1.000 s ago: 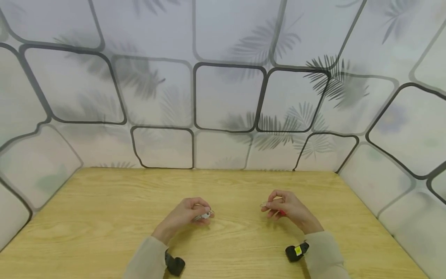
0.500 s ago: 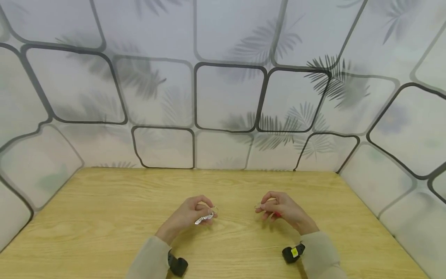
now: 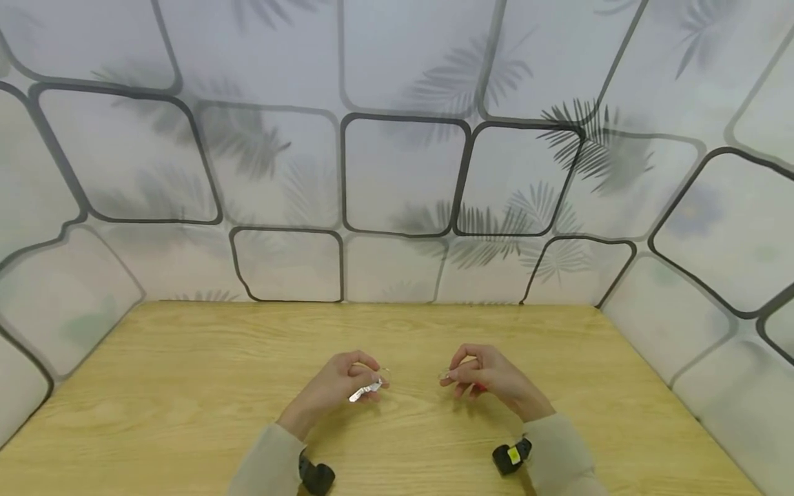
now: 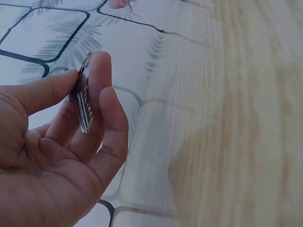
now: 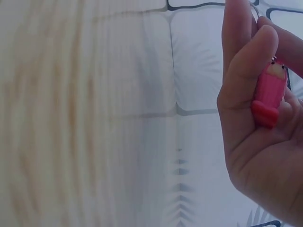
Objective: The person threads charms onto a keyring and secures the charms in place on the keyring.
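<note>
My left hand (image 3: 347,382) pinches a key (image 4: 84,111) between thumb and index finger, its toothed blade hanging down toward the palm. A thin metal ring (image 4: 86,61) sticks up past those fingertips. Across a gap to the right, my right hand (image 3: 486,375) pinches another metal ring (image 3: 444,376) with thumb and fingers. From it a pink and red pencil-shaped charm (image 5: 270,92) hangs inside the curled fingers. Both hands are held above the wooden table, and the two rings are apart. Fingers partly hide the key's head and the charm's top.
The light wooden table (image 3: 248,344) spreads below both hands. White patterned curtains or sheets (image 3: 397,269) enclose its back and sides. Black cameras sit on the left wrist (image 3: 316,475) and the right wrist (image 3: 511,456).
The right hand has moved left toward the left hand, carrying the ring and charm. The left hand has shifted slightly right, and the key in it has turned so its blade shows more.
</note>
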`<move>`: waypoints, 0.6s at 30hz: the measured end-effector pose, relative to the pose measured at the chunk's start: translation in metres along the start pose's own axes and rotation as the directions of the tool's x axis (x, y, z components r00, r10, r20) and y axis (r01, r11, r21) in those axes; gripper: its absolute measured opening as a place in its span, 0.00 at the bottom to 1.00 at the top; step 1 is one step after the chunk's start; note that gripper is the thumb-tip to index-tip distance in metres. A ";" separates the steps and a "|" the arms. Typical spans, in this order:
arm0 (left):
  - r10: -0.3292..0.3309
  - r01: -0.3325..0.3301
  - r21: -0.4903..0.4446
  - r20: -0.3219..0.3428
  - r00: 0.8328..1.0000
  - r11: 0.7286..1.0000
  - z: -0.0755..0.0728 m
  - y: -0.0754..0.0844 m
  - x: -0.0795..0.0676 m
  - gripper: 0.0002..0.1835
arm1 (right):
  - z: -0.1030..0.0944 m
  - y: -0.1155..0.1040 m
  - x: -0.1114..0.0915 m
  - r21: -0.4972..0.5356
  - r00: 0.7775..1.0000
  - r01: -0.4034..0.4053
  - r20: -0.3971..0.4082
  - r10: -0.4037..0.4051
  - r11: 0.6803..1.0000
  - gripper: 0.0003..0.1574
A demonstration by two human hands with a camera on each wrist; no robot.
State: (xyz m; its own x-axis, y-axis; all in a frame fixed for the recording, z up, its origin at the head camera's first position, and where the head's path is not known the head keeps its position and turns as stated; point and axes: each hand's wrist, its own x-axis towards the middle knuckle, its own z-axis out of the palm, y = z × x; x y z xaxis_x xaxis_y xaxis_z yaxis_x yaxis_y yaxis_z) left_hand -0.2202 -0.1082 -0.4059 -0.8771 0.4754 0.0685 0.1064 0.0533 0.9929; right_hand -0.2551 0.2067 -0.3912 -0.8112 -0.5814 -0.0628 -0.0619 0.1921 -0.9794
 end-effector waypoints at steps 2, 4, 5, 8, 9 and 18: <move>-0.002 0.002 -0.003 0.007 1.000 1.000 0.000 0.001 0.001 0.15 | 0.002 -0.001 0.001 0.019 1.000 -0.001 -0.001 0.002 1.000 0.07; -0.004 0.004 -0.005 0.010 1.000 1.000 0.001 0.001 0.001 0.15 | 0.003 -0.001 0.003 0.032 1.000 -0.001 -0.009 0.001 1.000 0.07; -0.004 0.004 -0.007 0.013 1.000 1.000 0.001 0.002 0.001 0.15 | 0.003 -0.002 0.003 0.032 1.000 0.001 -0.015 -0.001 0.999 0.07; 0.007 -0.007 -0.004 0.016 1.000 1.000 0.001 0.002 0.001 0.15 | 0.004 -0.002 0.006 0.036 0.999 0.010 -0.031 -0.009 0.999 0.07; 0.004 -0.004 -0.012 0.012 1.000 1.000 0.001 0.002 0.001 0.15 | 0.005 -0.001 0.007 0.038 0.999 0.013 -0.032 -0.011 0.999 0.06; -0.006 0.007 -0.030 0.014 1.000 1.000 0.003 0.001 -0.002 0.15 | 0.009 0.005 0.006 0.069 1.000 0.028 -0.002 -0.028 0.997 0.04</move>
State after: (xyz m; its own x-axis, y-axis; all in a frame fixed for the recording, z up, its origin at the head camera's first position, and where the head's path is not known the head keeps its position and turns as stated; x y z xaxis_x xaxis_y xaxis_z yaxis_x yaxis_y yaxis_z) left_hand -0.2172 -0.1068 -0.4053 -0.8710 0.4875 0.0609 0.0866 0.0303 0.9958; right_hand -0.2552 0.1968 -0.3979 -0.8105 -0.5847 -0.0346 -0.0445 0.1204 -0.9917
